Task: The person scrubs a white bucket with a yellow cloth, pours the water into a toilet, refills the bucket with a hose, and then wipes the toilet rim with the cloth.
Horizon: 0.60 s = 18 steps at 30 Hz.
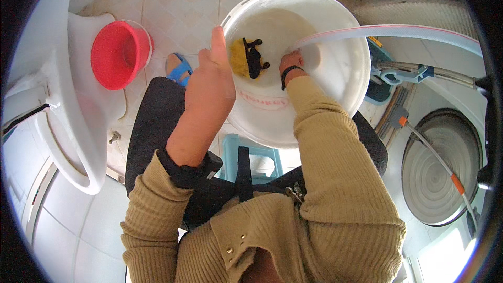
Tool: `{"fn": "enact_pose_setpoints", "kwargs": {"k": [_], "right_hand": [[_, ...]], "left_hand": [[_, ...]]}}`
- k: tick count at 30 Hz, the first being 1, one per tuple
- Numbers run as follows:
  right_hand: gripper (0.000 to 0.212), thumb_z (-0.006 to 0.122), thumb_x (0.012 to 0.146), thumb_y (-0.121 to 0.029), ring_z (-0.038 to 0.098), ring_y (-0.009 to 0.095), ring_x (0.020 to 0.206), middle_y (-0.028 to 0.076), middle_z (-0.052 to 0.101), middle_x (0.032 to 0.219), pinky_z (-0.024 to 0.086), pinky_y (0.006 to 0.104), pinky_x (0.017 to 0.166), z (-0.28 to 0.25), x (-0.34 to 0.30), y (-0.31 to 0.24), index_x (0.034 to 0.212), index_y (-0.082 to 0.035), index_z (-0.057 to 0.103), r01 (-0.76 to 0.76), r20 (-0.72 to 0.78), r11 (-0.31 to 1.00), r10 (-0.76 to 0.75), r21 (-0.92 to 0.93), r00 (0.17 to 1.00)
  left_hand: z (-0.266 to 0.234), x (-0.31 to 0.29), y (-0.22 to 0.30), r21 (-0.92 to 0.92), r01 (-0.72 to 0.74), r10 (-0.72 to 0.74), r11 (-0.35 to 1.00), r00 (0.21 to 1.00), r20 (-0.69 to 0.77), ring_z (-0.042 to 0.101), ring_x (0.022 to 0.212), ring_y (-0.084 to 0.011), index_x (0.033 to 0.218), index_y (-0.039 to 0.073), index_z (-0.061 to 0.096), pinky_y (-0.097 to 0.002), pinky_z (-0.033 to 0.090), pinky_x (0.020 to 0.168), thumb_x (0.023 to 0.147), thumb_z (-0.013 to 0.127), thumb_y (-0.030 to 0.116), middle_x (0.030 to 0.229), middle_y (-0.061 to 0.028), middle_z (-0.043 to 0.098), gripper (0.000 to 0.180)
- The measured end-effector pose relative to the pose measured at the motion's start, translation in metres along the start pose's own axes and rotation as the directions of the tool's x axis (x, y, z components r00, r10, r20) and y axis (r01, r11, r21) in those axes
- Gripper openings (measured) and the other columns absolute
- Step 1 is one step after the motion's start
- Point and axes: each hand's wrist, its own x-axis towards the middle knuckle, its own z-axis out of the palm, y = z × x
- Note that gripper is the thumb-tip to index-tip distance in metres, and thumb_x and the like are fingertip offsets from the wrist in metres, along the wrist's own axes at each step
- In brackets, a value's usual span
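A large white round tub [340,91] stands in front of me with shallow cloudy water in it. My right hand [292,62], a dark band at its wrist, reaches down inside, its fingers closed around the end of a clear ribbed hose [361,32]. The hose enters over the tub's right side. Beside this hand, to the left, a fuzzy yellow item with black straps or clips [252,58] lies in the water; its kind is unclear. At the tub's left rim is my left hand [209,78], one finger stretched straight, others partly bent, holding nothing I can see.
A red bucket [116,55] stands left, beside a white toilet-like fixture [78,147]. A light-blue stool [229,160] is below the tub. On the right are a blue-framed mop [401,75], a round grey basin [437,173] and an orange-and-grey pole [437,154]. A blue sandal [181,69] shows at left.
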Motion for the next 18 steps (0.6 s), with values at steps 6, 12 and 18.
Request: {"fn": "enact_pose_setpoints", "kwargs": {"k": [6, 12, 18], "right_hand": [[0.032, 0.051, 0.082, -0.023, 0.053, 0.031, 0.110, 0.014, 0.056, 0.119, 0.045, 0.0407, 0.084, 0.006, 0.006, -0.003, 0.108, -0.008, 0.063, 0.116, 0.164, 0.865, -0.222, 0.489, 0.961], [0.031, 0.047, 0.084, -0.023, 0.055, 0.032, 0.105, 0.015, 0.058, 0.114, 0.043, 0.0417, 0.088, 0.026, 0.041, -0.004, 0.105, -0.006, 0.064, 0.104, -0.042, 0.830, -0.097, 0.548, 0.994], [0.033, 0.052, 0.075, -0.026, 0.059, 0.037, 0.091, 0.019, 0.063, 0.096, 0.044, 0.0448, 0.078, 0.037, 0.032, 0.013, 0.094, -0.002, 0.065, 0.374, 0.037, 0.730, -0.479, 0.572, 0.877]], "left_hand": [[-0.004, 0.001, 0.004, -0.012, 0.037, -0.036, 0.999, 0.996, 0.078, 0.058, 0.079, -0.0445, 0.136, 0.005, 0.016, -0.0457, 0.048, 0.066, 0.082, 0.044, 0.005, 0.099, -0.0297, 0.048, 0.060], [0.000, 0.000, 0.000, -0.071, 0.030, -0.026, 0.997, 0.998, 0.057, 0.059, 0.077, -0.0431, 0.136, 0.004, 0.016, -0.0460, 0.049, 0.065, 0.081, 0.045, 0.004, 0.097, -0.0289, 0.049, 0.062], [0.004, -0.003, -0.001, -0.056, -0.007, 0.005, 0.998, 1.000, -0.031, 0.059, 0.072, -0.0415, 0.136, 0.005, 0.017, -0.0443, 0.050, 0.060, 0.080, 0.048, 0.004, 0.093, -0.0271, 0.049, 0.064]]}}
